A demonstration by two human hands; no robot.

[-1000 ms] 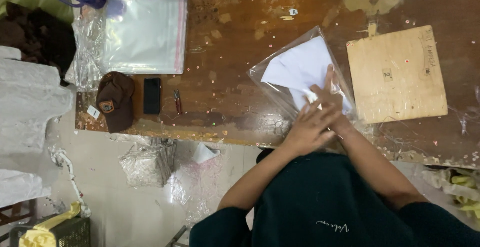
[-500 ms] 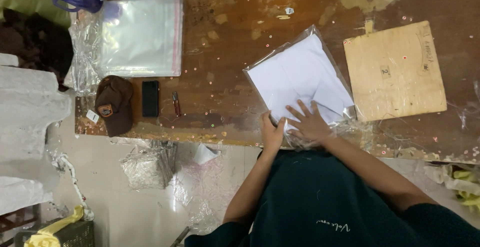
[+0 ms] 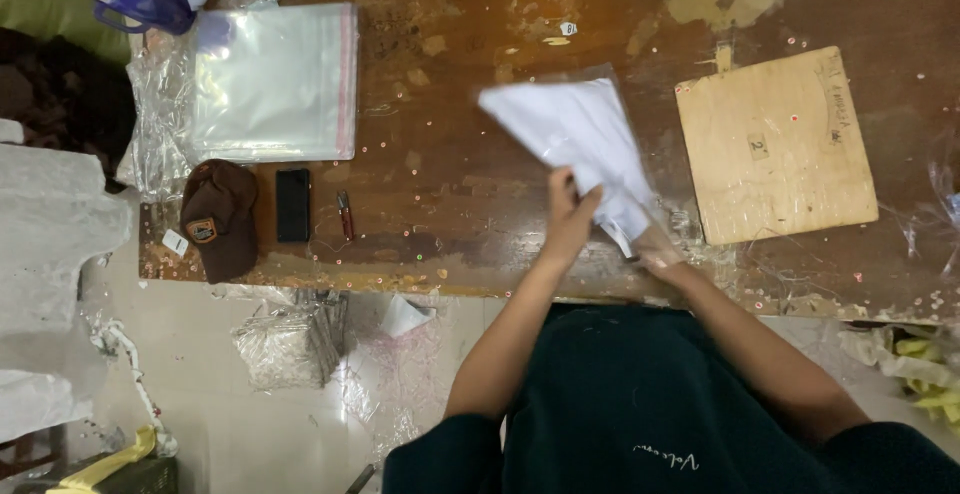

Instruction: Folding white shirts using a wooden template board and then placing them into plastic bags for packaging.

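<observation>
A clear plastic bag holding a folded white garment (image 3: 575, 129) is lifted off the wooden table (image 3: 450, 194) and tilted, blurred by motion. My left hand (image 3: 570, 219) grips its near edge from the left side. My right hand (image 3: 655, 249) holds the bag's lower right corner, mostly hidden behind the plastic. Both hands are close together near the table's front edge.
A square plywood board (image 3: 775, 149) lies to the right. A stack of clear bags (image 3: 270, 84) sits at the far left, with a brown cap (image 3: 218, 216), a black phone (image 3: 292, 205) and a small red lighter (image 3: 345, 216) near the front edge. Plastic scraps (image 3: 290, 344) litter the floor.
The bagged white garment lay flat under both hands; now both hands have picked it up by its near edge and swung it up and leftward.
</observation>
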